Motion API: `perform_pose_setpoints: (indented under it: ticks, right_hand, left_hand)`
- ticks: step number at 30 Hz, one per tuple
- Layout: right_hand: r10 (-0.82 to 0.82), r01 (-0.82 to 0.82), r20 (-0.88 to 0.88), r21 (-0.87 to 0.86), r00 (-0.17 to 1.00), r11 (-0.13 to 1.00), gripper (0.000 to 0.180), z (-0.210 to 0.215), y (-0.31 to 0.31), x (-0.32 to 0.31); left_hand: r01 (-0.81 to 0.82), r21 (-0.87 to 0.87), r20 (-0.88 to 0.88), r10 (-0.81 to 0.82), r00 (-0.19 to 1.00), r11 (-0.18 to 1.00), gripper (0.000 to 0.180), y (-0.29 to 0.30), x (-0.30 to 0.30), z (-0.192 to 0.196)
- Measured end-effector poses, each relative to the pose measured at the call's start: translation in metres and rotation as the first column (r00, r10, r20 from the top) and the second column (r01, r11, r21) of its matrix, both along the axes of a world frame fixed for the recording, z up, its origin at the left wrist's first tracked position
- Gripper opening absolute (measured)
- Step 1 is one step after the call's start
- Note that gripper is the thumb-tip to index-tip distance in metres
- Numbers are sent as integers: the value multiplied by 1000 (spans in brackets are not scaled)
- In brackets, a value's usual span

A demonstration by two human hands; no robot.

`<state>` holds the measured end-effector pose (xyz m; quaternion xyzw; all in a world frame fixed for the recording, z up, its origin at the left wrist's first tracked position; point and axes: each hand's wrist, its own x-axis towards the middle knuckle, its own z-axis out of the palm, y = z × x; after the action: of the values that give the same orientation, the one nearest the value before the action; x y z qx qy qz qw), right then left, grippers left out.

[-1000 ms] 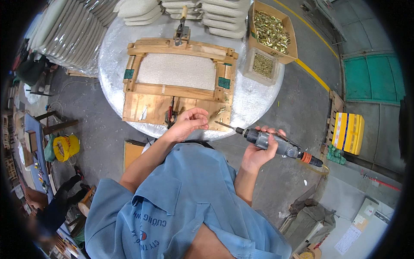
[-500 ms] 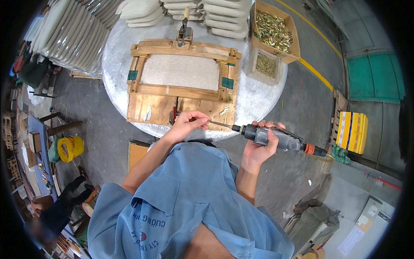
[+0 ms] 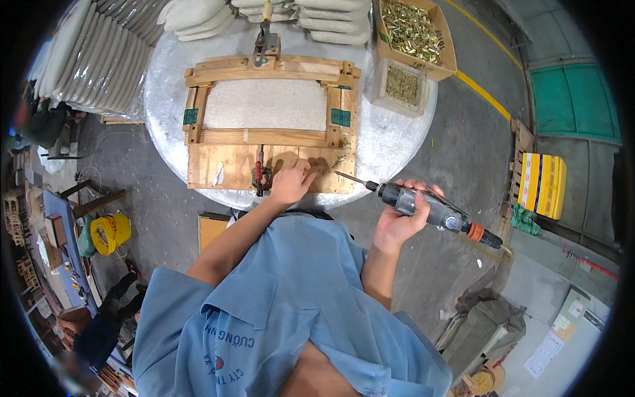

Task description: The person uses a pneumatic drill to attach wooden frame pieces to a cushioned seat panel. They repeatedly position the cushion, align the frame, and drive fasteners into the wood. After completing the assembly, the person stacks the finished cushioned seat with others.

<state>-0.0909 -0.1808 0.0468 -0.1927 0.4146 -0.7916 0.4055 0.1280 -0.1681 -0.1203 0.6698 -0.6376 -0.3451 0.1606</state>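
Observation:
My right hand (image 3: pixel 405 217) is wrapped round a grey pneumatic screwdriver (image 3: pixel 433 210) with an orange ring. Its long thin bit (image 3: pixel 350 177) points left, the tip over the front right of the wooden board. My left hand (image 3: pixel 291 182) is above the board's front part, fingers apart and nothing visible in them. A few small metal inserts (image 3: pixel 340 161) lie on the board to the right of that hand. Behind it, a wooden frame jig (image 3: pixel 264 137) surrounds a white textured panel (image 3: pixel 266 104). One toggle clamp (image 3: pixel 266 46) sits at the jig's back, another clamp (image 3: pixel 260 173) with a red handle at the front.
The round table (image 3: pixel 169 126) is covered in plastic film. A cardboard box (image 3: pixel 430 69) of brass-coloured fittings and a plastic tub (image 3: pixel 380 96) of small parts stand at the back right. Padded white panels (image 3: pixel 334 33) are stacked behind. A co-worker (image 3: pixel 99 341) is at the lower left.
My left hand has left the driver's bit and moved forward over the board, its fingers parting. The screwdriver has tilted, with its bit tip now farther right and forward.

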Motion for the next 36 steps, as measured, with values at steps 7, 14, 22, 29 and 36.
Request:
perform_pose_setpoints:
  ticks: [7, 14, 22, 29, 36]
  right_hand:
    - [-39, 39, -26, 2, 999, 999, 41, -3, 6, -11]
    - [-93, 92, 15, 46, 996, 995, 42, -9, 22, -16]
    - [-120, 119, 25, 52, 992, 992, 42, -11, 38, -17]
    - [-148, 147, 15, 47, 989, 988, 42, -10, 54, -19]
    - [-126, 125, 17, 30, 992, 992, 40, -5, 56, -15]
  left_hand:
    - [296, -86, 113, -285, 952, 951, 25, -5, -3, -40]
    - [-76, 296, -740, 279, 612, 952, 17, 8, -1, -33]
    - [238, 630, -701, 673, -237, 740, 11, 0, 12, -66]
    - [-45, 35, -221, 52, 974, 998, 20, -15, -25, -42]
    - [10, 6, 35, -10, 999, 1000, 23, -11, -39, -54]
